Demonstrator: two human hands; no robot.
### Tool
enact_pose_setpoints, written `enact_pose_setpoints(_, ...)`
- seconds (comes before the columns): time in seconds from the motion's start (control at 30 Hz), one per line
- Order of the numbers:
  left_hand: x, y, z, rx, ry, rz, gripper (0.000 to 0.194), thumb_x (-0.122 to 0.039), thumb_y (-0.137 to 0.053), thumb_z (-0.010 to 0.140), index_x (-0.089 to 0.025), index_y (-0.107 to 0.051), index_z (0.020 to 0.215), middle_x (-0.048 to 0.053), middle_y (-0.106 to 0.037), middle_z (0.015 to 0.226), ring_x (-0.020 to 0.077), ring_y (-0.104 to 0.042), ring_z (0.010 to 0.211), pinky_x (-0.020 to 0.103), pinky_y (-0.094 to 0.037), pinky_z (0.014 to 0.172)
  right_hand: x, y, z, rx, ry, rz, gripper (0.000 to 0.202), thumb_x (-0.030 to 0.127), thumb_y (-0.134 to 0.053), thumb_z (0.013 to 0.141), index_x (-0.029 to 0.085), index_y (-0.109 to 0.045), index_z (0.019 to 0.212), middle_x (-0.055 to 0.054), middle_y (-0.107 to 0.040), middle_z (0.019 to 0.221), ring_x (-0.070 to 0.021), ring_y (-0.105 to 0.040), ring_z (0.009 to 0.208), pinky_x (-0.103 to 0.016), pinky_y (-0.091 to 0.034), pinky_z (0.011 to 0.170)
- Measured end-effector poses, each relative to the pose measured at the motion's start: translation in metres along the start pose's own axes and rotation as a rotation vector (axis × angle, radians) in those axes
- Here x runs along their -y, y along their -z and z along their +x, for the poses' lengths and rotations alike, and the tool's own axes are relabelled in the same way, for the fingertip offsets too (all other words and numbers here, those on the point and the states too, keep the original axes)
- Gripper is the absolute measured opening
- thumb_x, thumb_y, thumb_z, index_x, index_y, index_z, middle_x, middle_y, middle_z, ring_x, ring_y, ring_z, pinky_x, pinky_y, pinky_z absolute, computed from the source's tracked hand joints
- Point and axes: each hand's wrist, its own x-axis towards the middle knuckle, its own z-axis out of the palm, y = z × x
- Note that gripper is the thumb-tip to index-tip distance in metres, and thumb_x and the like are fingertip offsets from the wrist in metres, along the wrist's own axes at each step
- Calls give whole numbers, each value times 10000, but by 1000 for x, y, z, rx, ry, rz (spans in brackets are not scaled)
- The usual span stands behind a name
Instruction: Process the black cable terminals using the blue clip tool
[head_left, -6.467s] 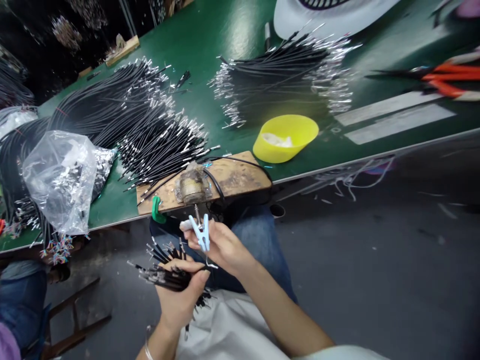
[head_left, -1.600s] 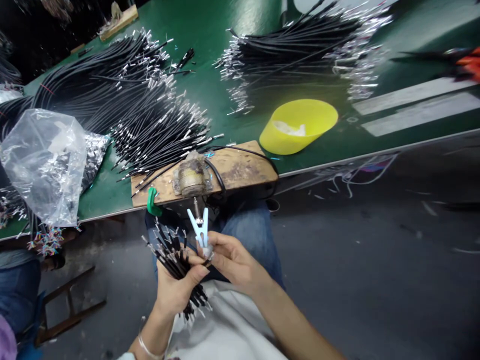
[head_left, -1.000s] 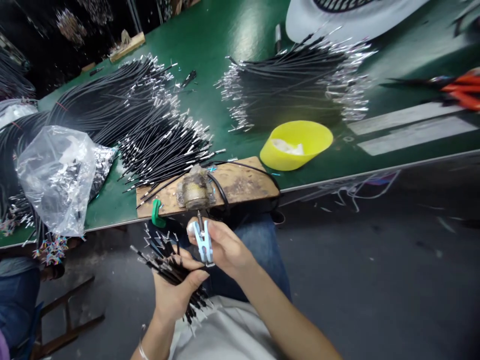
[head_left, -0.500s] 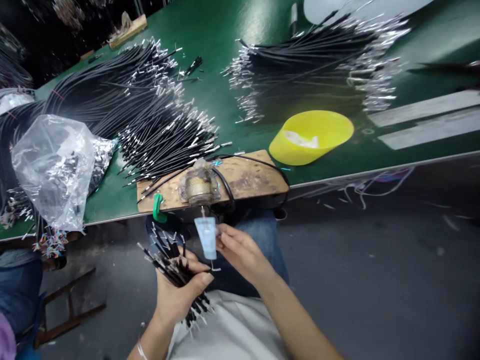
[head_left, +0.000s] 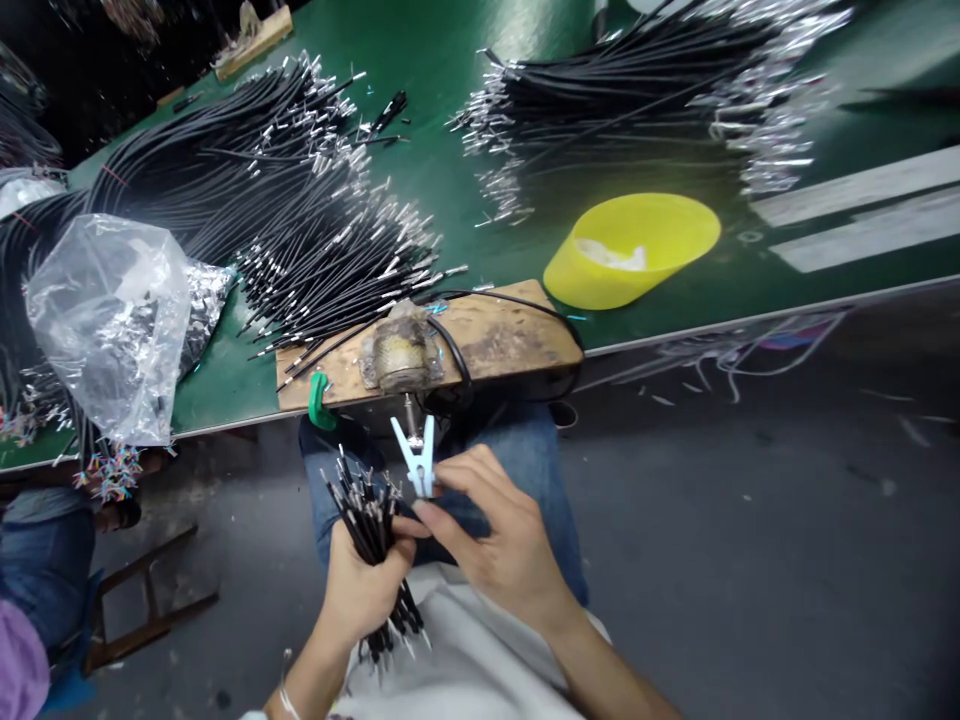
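Observation:
A bundle of short black cables (head_left: pixel 373 525) with stripped silvery ends is gripped in my left hand (head_left: pixel 367 590), over my lap. My right hand (head_left: pixel 499 540) is pinched at the lower end of a light blue clip (head_left: pixel 420 462); whatever lies between its fingertips is too small to make out. The clip hangs from the metal shaft of a small motor (head_left: pixel 403 355), which sits on a wooden board (head_left: pixel 495 340) at the table's edge. My left fingertips are just below the clip, close to my right thumb.
Heaps of black cables (head_left: pixel 322 240) lie on the green table (head_left: pixel 435 90), beside a clear plastic bag (head_left: pixel 112 320) of small metal parts. A yellow container (head_left: pixel 600 270) stands right of the board. A green hook (head_left: pixel 320 402) is at the edge. Another person's leg (head_left: pixel 49 560) shows at left.
The blue clip has turned and now shows its two spread arms. My right hand has moved from the clip's side to its lower end, and my left hand has tilted the bundle more upright.

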Motion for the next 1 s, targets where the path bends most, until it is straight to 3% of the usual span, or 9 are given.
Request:
enact_pose_setpoints(0.07, 4, 0, -2, -44, -19, 13, 98, -195, -697, 636, -265, -677, 571, -5, -672, 597, 211, -614, 574, 318, -554, 589, -1, 1, -1, 39, 26, -6, 50, 243, -600, 839, 198, -585, 821, -21, -587, 720, -178, -489, 679, -330, -408, 626)
enact_pose_setpoints(0.17, 6, -1, -3, -53, -1, 6, 88, -207, -710, 644, -255, -666, 584, -14, -647, 573, 180, -591, 530, 281, -534, 531, -2, -1, -3, 96, 74, 23, 113, 155, -560, 849, 194, -591, 748, -10, -570, 665, -161, -483, 643, -312, -413, 601)
enact_pose_setpoints(0.3, 9, -3, -3, -110, 2, -29, 102, -302, -726, 662, -256, -666, 594, -2, -629, 556, 181, -591, 518, 298, -534, 537, 0, -10, -7, -58, 57, 4, 211, 42, -518, 812, 191, -528, 663, 5, -498, 607, -148, -440, 598, -298, -375, 562)
enact_pose_setpoints(0.43, 17, -11, -5, -144, 14, -168, 292, -528, -667, 684, -264, -609, 574, -20, -477, 397, 141, -464, 352, 292, -475, 379, -1, -20, -14, -236, 38, 77, 201, 43, -510, 802, 188, -527, 664, 7, -477, 602, -148, -429, 595, -293, -346, 548)
enact_pose_setpoints(0.53, 19, -17, -6, -170, 8, -216, 408, -632, -638, 651, -249, -560, 531, -19, -464, 389, 108, -392, 300, 272, -422, 301, -7, -24, -19, -117, -118, 365, 207, 161, -513, 857, 187, -561, 657, -8, -517, 635, -155, -481, 617, -292, -378, 559)
enact_pose_setpoints(0.67, 12, -19, -6, -140, 52, -240, 420, -623, -634, 661, -240, -542, 516, -12, -509, 446, 82, -358, 292, 256, -380, 280, -16, -22, -23, 41, -334, 634, 300, 336, -471, 906, 188, -633, 701, -27, -554, 686, -159, -514, 609, -292, -403, 559)
enact_pose_setpoints(0.77, 6, -19, -6, -124, 94, -254, 394, -590, -647, 664, -241, -542, 513, -23, -460, 411, 77, -337, 290, 245, -363, 286, -15, -14, -17, 22, -263, 620, 252, 386, -512, 883, 204, -664, 800, -36, -578, 725, -170, -529, 663, -293, -415, 601)
enact_pose_setpoints(0.87, 2, -22, -7, -166, 105, -243, 408, -585, -638, 671, -232, -535, 496, -16, -457, 391, 67, -293, 278, 232, -319, 265, -10, -8, -11, -9, -168, 554, 139, 306, -592, 845, 205, -649, 768, -22, -570, 702, -156, -520, 667, -273, -412, 610)
enact_pose_setpoints(1.0, 0, -24, -8, -98, 136, -312, 429, -608, -691, 585, -230, -510, 495, -16, -494, 438, 56, -270, 300, 233, -306, 283, -5, -15, -14, -18, -316, 686, 211, 313, -575, 855, 196, -584, 680, 9, -494, 632, -124, -475, 562, -238, -383, 501)
